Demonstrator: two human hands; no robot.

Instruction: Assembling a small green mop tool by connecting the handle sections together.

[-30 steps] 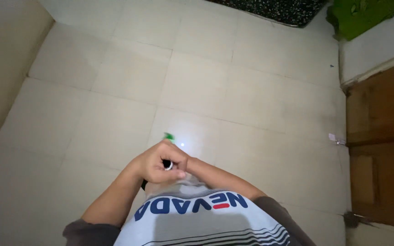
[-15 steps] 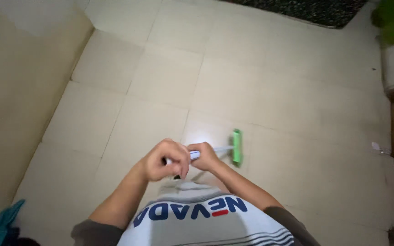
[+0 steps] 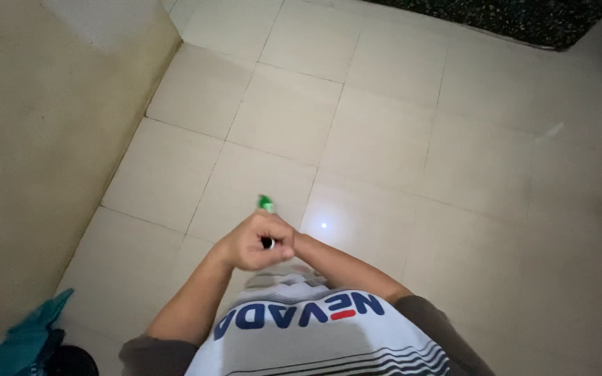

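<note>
Head view: the left hand (image 3: 253,244) is fisted tight round the top of a mop handle (image 3: 268,243), seen almost end-on. The right hand is hidden behind the left, only its forearm showing, so its grip cannot be told. At 12 o'clock from the fist a green mop head (image 3: 265,203) peeks out, mostly covered. The pale tiled floor (image 3: 384,139) is dim, with one bright glint. A beige wall (image 3: 43,160) stands at 9 o'clock; what may be a teal cloth (image 3: 26,338) lies at 7 o'clock, cut off.

Dim, slightly soft picture; one small bright glint on the floor tiles (image 3: 324,225), edges bowed
</note>
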